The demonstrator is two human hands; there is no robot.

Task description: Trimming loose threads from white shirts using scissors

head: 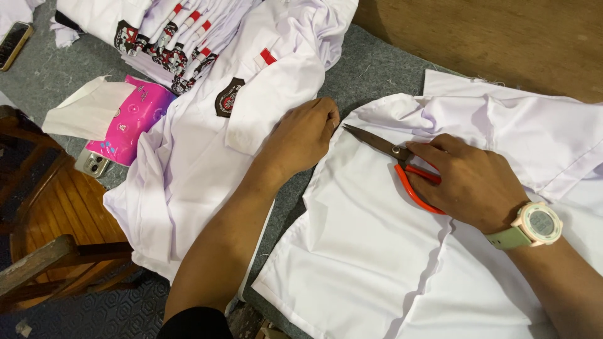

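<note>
A white shirt (370, 251) lies spread on the grey table cover (377, 69) in front of me. My right hand (468, 182) rests on it and grips red-handled scissors (402, 164), whose blades point left along the shirt's upper edge. My left hand (304, 135) is closed on the shirt's left edge, just beside the blade tips. A watch with a pale face and green strap (534, 226) sits on my right wrist.
A pile of white shirts with dark badges (207, 113) lies to the left. A pink tissue pack (129, 119) and a phone (92, 164) sit at the table's left edge, another phone (12, 44) at far left. A wooden chair (56, 220) stands below left.
</note>
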